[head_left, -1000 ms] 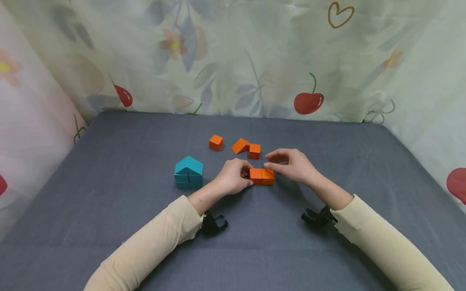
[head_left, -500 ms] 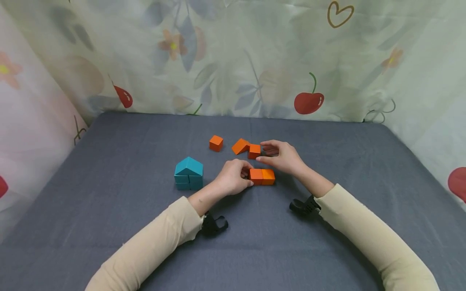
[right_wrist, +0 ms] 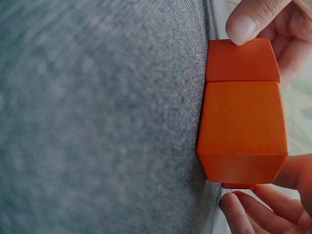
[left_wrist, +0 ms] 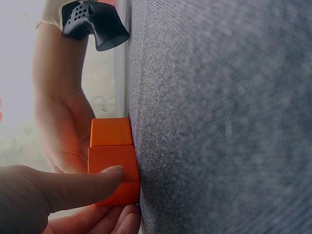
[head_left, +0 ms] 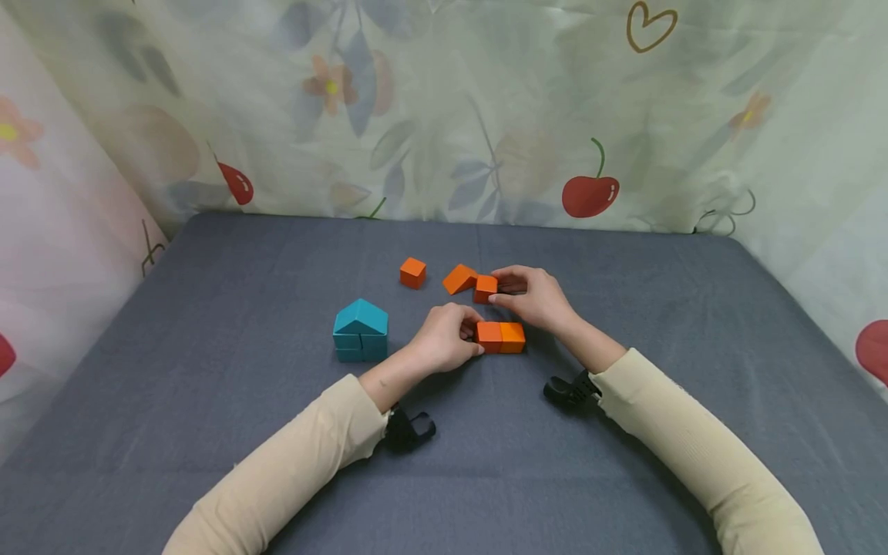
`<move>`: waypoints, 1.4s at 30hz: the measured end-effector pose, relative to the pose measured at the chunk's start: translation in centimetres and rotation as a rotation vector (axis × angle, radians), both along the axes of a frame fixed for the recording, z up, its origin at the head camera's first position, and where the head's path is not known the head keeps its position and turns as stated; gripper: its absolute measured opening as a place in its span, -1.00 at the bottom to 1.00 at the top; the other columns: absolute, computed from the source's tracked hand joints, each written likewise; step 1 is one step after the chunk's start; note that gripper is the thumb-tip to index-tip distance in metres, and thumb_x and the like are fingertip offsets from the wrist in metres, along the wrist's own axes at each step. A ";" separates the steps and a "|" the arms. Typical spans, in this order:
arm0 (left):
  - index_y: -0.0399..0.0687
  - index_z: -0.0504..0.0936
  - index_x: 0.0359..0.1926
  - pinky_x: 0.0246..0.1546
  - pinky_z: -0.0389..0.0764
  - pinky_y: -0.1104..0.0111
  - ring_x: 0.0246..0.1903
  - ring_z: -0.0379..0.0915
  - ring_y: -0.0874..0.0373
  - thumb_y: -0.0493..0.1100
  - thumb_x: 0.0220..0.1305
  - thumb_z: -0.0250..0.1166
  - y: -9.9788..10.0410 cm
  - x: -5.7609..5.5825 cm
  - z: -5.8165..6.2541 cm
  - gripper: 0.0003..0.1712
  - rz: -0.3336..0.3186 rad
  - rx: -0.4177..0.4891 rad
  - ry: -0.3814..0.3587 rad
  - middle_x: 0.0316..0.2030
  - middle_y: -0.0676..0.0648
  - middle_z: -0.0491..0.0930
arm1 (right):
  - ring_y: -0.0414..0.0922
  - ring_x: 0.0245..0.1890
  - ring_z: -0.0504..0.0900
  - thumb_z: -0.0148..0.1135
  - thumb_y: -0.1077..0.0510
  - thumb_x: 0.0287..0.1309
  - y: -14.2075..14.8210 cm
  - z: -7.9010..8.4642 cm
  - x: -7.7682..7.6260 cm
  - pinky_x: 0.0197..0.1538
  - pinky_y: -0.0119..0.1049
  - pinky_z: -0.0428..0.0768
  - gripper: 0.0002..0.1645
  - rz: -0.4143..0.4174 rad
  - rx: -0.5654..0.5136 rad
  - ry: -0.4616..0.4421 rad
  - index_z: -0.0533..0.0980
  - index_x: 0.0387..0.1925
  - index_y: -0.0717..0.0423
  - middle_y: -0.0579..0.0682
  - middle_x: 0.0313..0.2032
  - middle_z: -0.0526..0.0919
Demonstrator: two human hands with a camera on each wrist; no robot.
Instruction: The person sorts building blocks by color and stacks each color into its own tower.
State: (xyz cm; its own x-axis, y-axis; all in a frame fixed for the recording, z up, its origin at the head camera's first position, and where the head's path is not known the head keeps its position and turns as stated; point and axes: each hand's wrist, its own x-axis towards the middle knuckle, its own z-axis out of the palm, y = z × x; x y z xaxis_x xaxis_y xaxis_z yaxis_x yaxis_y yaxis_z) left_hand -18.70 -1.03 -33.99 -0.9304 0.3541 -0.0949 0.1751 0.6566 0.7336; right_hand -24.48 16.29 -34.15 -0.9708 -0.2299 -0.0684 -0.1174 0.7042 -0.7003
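Two orange cube blocks stand side by side on the table, the left block (head_left: 489,338) touching the right block (head_left: 512,338). My left hand (head_left: 444,338) holds the left one, its thumb (left_wrist: 109,179) on the near face and fingers behind. Farther back, my right hand (head_left: 539,298) pinches another orange cube (head_left: 485,289) at its right side, thumb in front and fingers at the back. In the right wrist view the paired blocks mostly hide that cube (right_wrist: 239,185). An orange triangular block (head_left: 459,279) leans against or lies right beside its left side.
A single orange cube (head_left: 412,273) lies farther left at the back. Left of my left hand stands a small teal block house (head_left: 361,331) with a triangular roof. Grey cloth covers the table (head_left: 277,270); a patterned curtain (head_left: 444,116) hangs behind it.
My right hand has moved left and away from me, from above the paired blocks to the back orange cube, and its fingers have closed on it. The left hand stays put.
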 end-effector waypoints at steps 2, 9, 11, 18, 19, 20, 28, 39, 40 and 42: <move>-0.23 0.62 -0.01 -0.03 0.60 0.30 -0.15 0.51 0.07 -0.30 0.17 0.36 0.0 0.0 0.0 -0.66 0.001 0.002 0.001 -0.14 -0.14 0.61 | 0.05 0.11 0.57 0.26 0.14 0.24 0.0 0.0 0.0 0.14 -0.05 0.58 -0.48 -0.006 0.000 0.002 0.44 0.22 0.12 0.17 0.11 0.59; -0.23 0.62 -0.01 -0.04 0.60 0.29 -0.16 0.51 0.07 -0.30 0.17 0.37 0.0 0.0 0.0 -0.67 0.000 0.006 -0.001 -0.14 -0.14 0.61 | 0.05 0.08 0.60 0.27 0.16 0.23 0.0 -0.1 0.0 0.10 -0.06 0.60 -0.50 -0.013 -0.003 0.006 0.46 0.19 0.13 0.17 0.08 0.61; -0.23 0.62 -0.02 -0.05 0.60 0.30 -0.16 0.51 0.07 -0.30 0.17 0.37 0.0 0.0 0.0 -0.67 0.000 0.005 -0.002 -0.15 -0.14 0.61 | 0.04 0.06 0.61 0.27 0.15 0.22 -0.1 0.0 0.1 0.08 -0.08 0.62 -0.51 -0.023 -0.014 0.001 0.47 0.18 0.12 0.16 0.06 0.62; -0.22 0.62 -0.02 -0.05 0.60 0.30 -0.16 0.51 0.07 -0.29 0.17 0.37 0.0 0.0 -0.1 -0.67 -0.004 0.002 -0.001 -0.15 -0.14 0.61 | 0.02 0.04 0.62 0.30 0.16 0.20 0.2 -0.1 0.6 0.05 -0.11 0.64 -0.53 -0.056 -0.069 0.003 0.50 0.16 0.10 0.15 0.07 0.62; -0.22 0.62 -0.02 -0.05 0.60 0.30 -0.16 0.51 0.07 -0.29 0.17 0.37 0.0 0.0 -0.1 -0.67 -0.004 0.004 -0.001 -0.15 -0.14 0.61 | 0.02 0.05 0.62 0.30 0.16 0.20 0.3 -0.1 0.7 0.05 -0.11 0.64 -0.53 -0.057 -0.073 0.008 0.50 0.15 0.09 0.15 0.07 0.61; -0.23 0.62 -0.02 -0.05 0.60 0.30 -0.16 0.51 0.07 -0.30 0.17 0.37 -0.1 0.0 -0.1 -0.67 -0.003 0.004 -0.002 -0.15 -0.14 0.61 | 0.02 0.05 0.62 0.30 0.16 0.20 0.4 0.0 0.8 0.05 -0.10 0.64 -0.53 -0.056 -0.078 0.010 0.50 0.16 0.09 0.15 0.08 0.61; -0.24 0.62 -0.02 -0.05 0.60 0.30 -0.16 0.51 0.07 -0.30 0.17 0.37 -0.1 -0.1 0.0 -0.67 -0.006 0.010 0.001 -0.15 -0.14 0.61 | 0.02 0.07 0.61 0.29 0.17 0.20 1.2 0.7 1.6 0.06 -0.10 0.64 -0.52 -0.025 -0.112 0.017 0.49 0.16 0.10 0.15 0.10 0.59; -0.25 0.62 -0.01 -0.05 0.59 0.29 -0.17 0.49 0.07 -0.31 0.17 0.36 -0.1 0.0 0.1 -0.67 -0.006 0.012 -0.002 -0.15 -0.15 0.60 | 0.04 0.06 0.60 0.30 0.14 0.20 2.6 1.8 3.0 0.05 -0.10 0.64 -0.49 0.030 -0.132 0.018 0.47 0.18 0.13 0.18 0.10 0.59; -0.25 0.62 -0.01 -0.05 0.59 0.29 -0.17 0.49 0.07 -0.31 0.17 0.36 -0.1 0.0 0.0 -0.66 -0.006 0.013 -0.001 -0.15 -0.15 0.60 | 0.04 0.06 0.61 0.30 0.14 0.20 2.7 1.8 3.1 0.05 -0.10 0.65 -0.49 0.036 -0.131 0.021 0.47 0.18 0.14 0.18 0.09 0.59; -0.25 0.62 -0.01 -0.05 0.59 0.29 -0.16 0.49 0.06 -0.31 0.17 0.36 -0.1 0.0 0.0 -0.66 -0.006 0.013 0.002 -0.14 -0.15 0.61 | 0.04 0.05 0.61 0.30 0.14 0.20 3.0 1.9 3.4 0.04 -0.11 0.65 -0.49 0.052 -0.133 0.027 0.47 0.18 0.14 0.19 0.07 0.60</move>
State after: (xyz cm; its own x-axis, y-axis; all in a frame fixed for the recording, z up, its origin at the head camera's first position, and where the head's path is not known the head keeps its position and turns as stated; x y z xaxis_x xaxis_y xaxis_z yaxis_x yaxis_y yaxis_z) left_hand -18.73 -1.15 -33.96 -0.9284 0.3611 -0.0881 0.1810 0.6463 0.7413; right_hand -21.10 19.26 -32.25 -0.9584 -0.2852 -0.0085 -0.1710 0.5979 -0.7832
